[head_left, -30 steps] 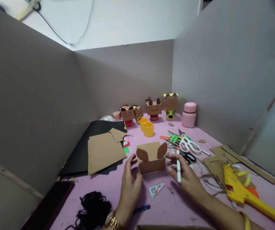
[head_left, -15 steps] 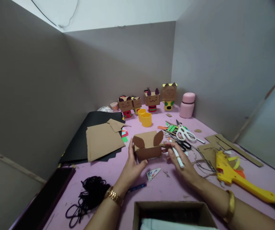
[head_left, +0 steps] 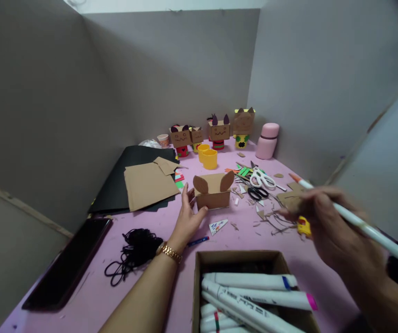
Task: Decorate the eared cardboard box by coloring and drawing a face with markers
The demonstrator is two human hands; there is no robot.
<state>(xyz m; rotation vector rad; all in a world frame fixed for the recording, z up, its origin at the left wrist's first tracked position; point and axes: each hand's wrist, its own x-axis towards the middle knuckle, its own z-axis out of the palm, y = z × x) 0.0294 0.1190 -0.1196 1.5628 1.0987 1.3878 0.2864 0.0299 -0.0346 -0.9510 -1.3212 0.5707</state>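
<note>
A small brown cardboard box with two ear shapes (head_left: 214, 192) stands on the pink table (head_left: 115, 296). My left hand (head_left: 187, 217) rests on the table against the box's left side, its fingers touching it. My right hand (head_left: 331, 226) is lifted to the right, blurred by motion, and closed on a white marker with an orange tip (head_left: 351, 218). Below it, at the near edge, an open cardboard box (head_left: 251, 259) holds several white markers (head_left: 254, 291).
Several cardboard figures (head_left: 216, 132) stand at the back by a pink bottle (head_left: 267, 140) and yellow cups (head_left: 208, 158). Scissors (head_left: 262, 179), paper scraps, brown card on black sheets (head_left: 148, 182), black yarn (head_left: 133, 245), a dark phone (head_left: 69, 263) and a blue pen (head_left: 199, 240) lie around. Grey partitions enclose the table.
My right hand has left the eared box and swung right and up with the marker. The view has tilted down, showing the marker box. My left hand stays at the box.
</note>
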